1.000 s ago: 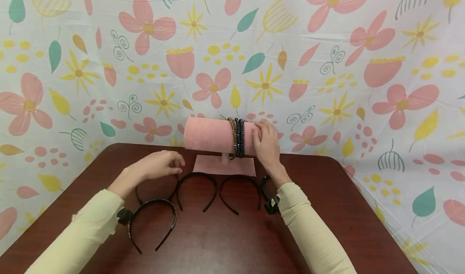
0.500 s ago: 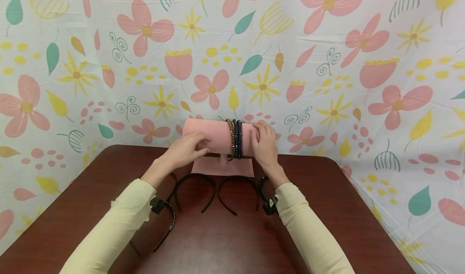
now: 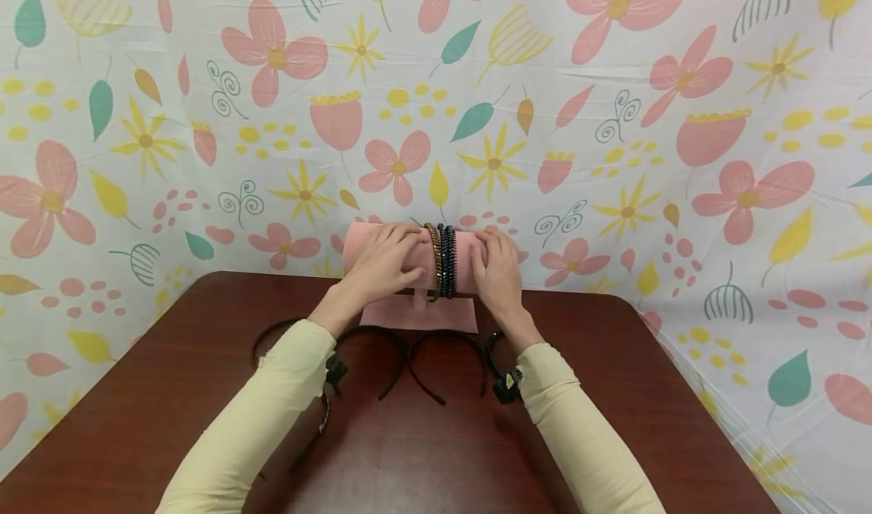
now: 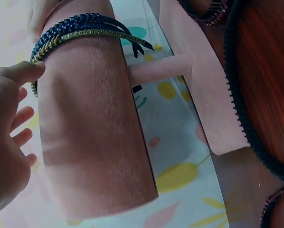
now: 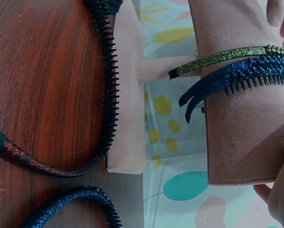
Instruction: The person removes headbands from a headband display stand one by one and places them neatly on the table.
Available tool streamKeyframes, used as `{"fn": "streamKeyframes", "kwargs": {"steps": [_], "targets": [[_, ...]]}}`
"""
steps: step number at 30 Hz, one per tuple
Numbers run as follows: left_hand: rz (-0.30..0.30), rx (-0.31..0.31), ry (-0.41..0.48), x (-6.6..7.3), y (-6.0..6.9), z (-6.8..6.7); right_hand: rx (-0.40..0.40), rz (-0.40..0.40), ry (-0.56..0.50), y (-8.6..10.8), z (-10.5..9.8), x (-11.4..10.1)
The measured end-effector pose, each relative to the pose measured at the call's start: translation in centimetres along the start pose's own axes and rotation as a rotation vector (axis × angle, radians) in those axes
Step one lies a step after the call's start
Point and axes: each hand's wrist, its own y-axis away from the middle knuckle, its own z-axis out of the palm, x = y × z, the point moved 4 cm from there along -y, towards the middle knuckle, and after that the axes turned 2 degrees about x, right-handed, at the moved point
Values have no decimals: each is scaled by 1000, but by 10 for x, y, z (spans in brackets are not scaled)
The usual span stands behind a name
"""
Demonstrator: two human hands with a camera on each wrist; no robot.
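A pink padded roll of a headband stand carries a gold headband and, to its right, dark blue headbands side by side. My left hand lies over the roll left of the gold headband. In the left wrist view its fingers are spread, with one fingertip by the headbands. My right hand grips the roll's right end, fingers over the top and thumb in front. The right wrist view shows the gold headband's dark tip hanging below the roll, beside the blue ends.
The stand's flat pink base rests at the table's back edge. Before it lie a black headband, a second dark headband and a blue one partly behind my right wrist. My left sleeve covers parts of others. Floral cloth hangs behind.
My left hand has moved right and up from above the table's left side onto the roll, beside the gold headband. The right hand stays on the roll's right end.
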Motion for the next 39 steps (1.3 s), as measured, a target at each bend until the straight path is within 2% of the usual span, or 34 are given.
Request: {"fn": "streamKeyframes", "kwargs": {"steps": [6,16,24,31,39], "targets": [[12,-50,-52,4,-11,10,6,-4,2,0,1,0],[-52,-188,-129,11,-19,19,14,-11,1,-1,1,1],[-79,-187,-168,9,-21,23,10,-9,1,0,2,3],[-69,-189,-259,8,-21,29,25,-11,-4,0,0,3],[-49,-155,-255,4,-19,26,21,-17,5,0,2,3]]}}
